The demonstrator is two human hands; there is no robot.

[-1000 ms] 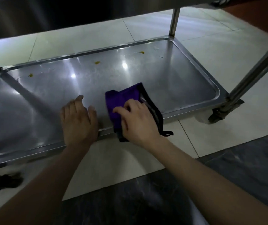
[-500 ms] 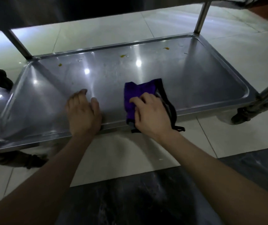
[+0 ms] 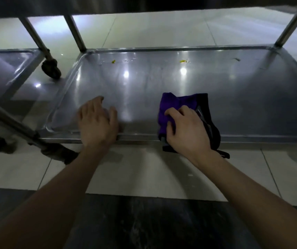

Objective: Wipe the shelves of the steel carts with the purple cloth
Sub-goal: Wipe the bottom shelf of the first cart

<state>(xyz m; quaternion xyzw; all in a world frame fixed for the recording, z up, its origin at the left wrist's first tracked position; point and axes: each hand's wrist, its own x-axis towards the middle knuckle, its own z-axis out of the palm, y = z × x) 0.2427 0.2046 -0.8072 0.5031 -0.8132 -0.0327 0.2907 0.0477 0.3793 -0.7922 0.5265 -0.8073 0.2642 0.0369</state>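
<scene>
A steel cart's bottom shelf point(image 3: 189, 81) fills the middle of the view, shiny, with small yellow crumbs point(image 3: 183, 61) near its far rim. A purple cloth with black trim point(image 3: 176, 102) lies bunched on the shelf's near edge, partly hanging over it. My right hand point(image 3: 187, 130) grips the cloth with curled fingers and hides its near half. My left hand point(image 3: 97, 121) rests flat on the shelf's front rim, fingers straight, a short way left of the cloth.
A second steel cart's shelf point(image 3: 5, 69) stands at the left, with a caster wheel point(image 3: 51, 68) between the two. Upright posts point(image 3: 74, 33) rise at the back corners. An upper shelf overhangs along the top. Pale floor tiles point(image 3: 144, 173) lie below.
The view has swung left, bringing the second cart into sight. My hands keep their places on the near rim, the right one still gripping the cloth.
</scene>
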